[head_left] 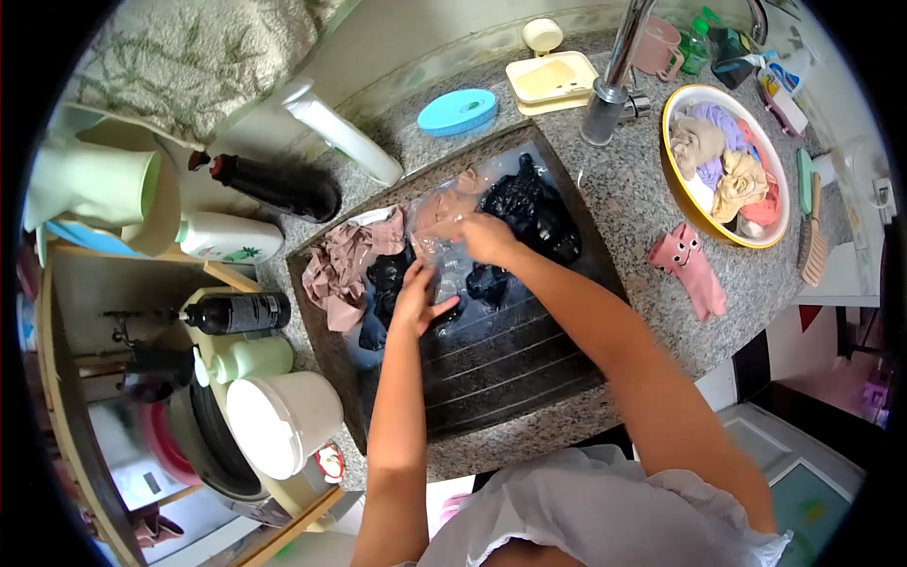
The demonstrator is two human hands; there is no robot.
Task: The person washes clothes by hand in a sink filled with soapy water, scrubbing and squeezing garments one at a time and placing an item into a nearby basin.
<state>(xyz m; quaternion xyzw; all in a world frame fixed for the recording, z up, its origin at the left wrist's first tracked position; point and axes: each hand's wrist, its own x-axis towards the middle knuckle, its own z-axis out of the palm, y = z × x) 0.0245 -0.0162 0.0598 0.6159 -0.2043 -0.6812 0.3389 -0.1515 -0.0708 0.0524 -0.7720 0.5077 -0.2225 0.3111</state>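
Note:
A dark stone sink [501, 378] with a ridged slope holds soapy water and wet clothes. My left hand [416, 300] is low over the water, thumb and fingers apart, beside a black cloth [385, 279]. Above and to the right, my right hand [487, 238] has its fingers closed at a wet pinkish cloth [444, 210]; what lies between the fingertips is hard to make out. Black wet clothes [534, 213] float right of that hand. Dusty pink fabric [345, 265] is heaped over the sink's left side.
A yellow-rimmed basin [669, 161] of clothes and a pink sock [697, 274] rest on the right counter. The faucet [605, 109] stands behind the sink, near a blue brush [457, 112]. Bottles and a white bucket [312, 416] line the left side.

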